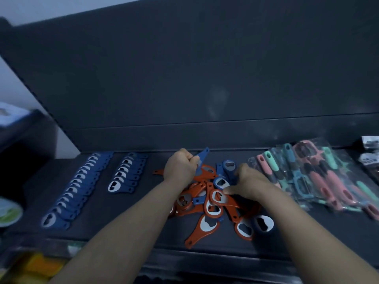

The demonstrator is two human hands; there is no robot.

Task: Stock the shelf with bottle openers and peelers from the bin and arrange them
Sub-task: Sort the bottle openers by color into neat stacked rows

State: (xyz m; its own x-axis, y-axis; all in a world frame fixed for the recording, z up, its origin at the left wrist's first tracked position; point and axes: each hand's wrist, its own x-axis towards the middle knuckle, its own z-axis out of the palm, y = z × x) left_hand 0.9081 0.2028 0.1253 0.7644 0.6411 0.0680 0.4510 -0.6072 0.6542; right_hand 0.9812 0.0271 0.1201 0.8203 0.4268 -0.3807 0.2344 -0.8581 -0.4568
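Observation:
A loose pile of orange bottle openers (213,203) mixed with a few blue ones lies in the middle of the dark shelf (143,220). My left hand (180,167) grips a blue bottle opener (202,156) above the pile's far edge. My right hand (249,181) reaches into the pile with its fingers on the blue openers (223,175) there; whether it holds one is unclear. Two neat overlapping rows of blue openers lie to the left, a long row (75,187) and a shorter row (127,173). Bagged pink and teal peelers (320,177) lie on the right.
The shelf's dark back panel (205,89) rises behind. Small packaged items (369,152) sit at the far right. A green and white object (8,212) lies at the left edge, and yellow items (34,267) show below the shelf's front lip.

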